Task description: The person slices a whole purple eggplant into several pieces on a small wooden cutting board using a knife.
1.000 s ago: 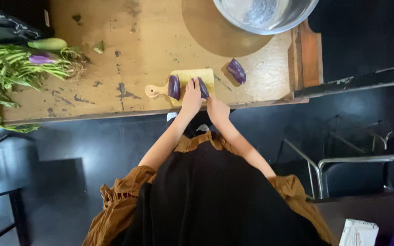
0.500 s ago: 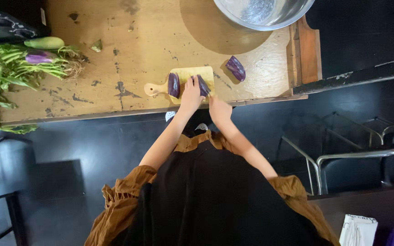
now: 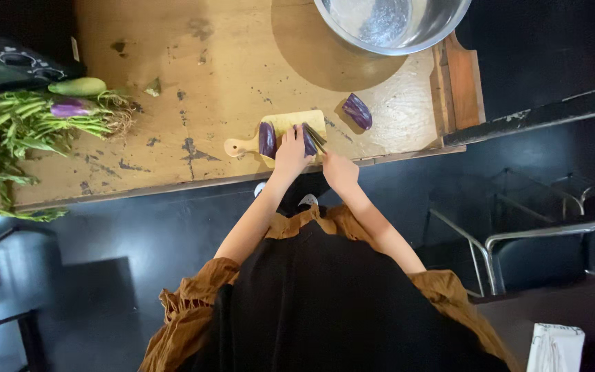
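A small pale wooden cutting board (image 3: 285, 124) with a handle lies near the front edge of the worn wooden table (image 3: 194, 62). My left hand (image 3: 290, 153) presses down on a purple eggplant piece (image 3: 308, 141) on the board. In my right hand (image 3: 339, 170) is a knife (image 3: 315, 136) whose blade rests at that piece. Another eggplant half (image 3: 267, 139) sits on the board's left side. A third eggplant piece (image 3: 357, 111) lies on the table to the right of the board.
A large metal bowl (image 3: 394, 24) stands at the table's far edge. Long green stalks (image 3: 22, 127), a whole small eggplant (image 3: 70, 108) and a green vegetable (image 3: 77, 87) lie at the left. A wooden plank (image 3: 459, 83) edges the table's right side; metal chair frames (image 3: 538, 234) stand right.
My hands stay on the board; the left hand has shifted slightly along the eggplant piece. Nothing else has visibly moved.
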